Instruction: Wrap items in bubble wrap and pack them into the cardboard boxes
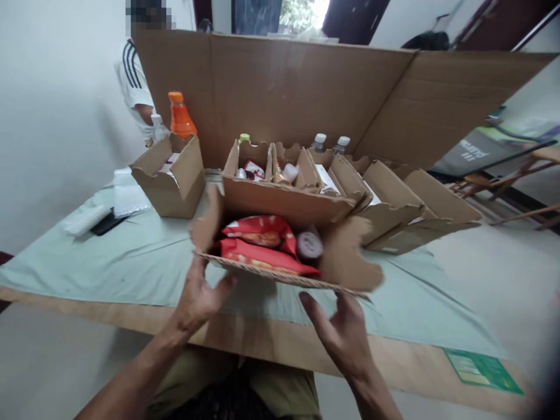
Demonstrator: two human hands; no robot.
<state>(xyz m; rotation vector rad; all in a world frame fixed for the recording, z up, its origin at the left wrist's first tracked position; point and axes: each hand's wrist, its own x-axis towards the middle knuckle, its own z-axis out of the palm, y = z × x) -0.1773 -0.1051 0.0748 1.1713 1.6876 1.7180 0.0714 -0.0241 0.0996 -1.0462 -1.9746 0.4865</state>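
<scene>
An open cardboard box (pixel 280 198) is held up between my two hands, above the front part of the table. Inside lie two red snack packets (pixel 266 259) and, to their right, a dark rolled item (pixel 310 245) whose kind I cannot make out. My left hand (pixel 203 297) grips the box at its lower left, thumb along the near side. At the lower right my right hand (pixel 343 326) holds it too, thumb pointing inward. The fingers of both hands are partly hidden by the box.
Several cardboard boxes (pixel 394 204) with goods stand in a row behind. A separate box (pixel 175 181) is at the left, near an orange bottle (pixel 181 119). A tall cardboard panel (pixel 284 87) closes the back. Plastic bags (pixel 129 192) lie left. Behind the panel is a person (pixel 135 81).
</scene>
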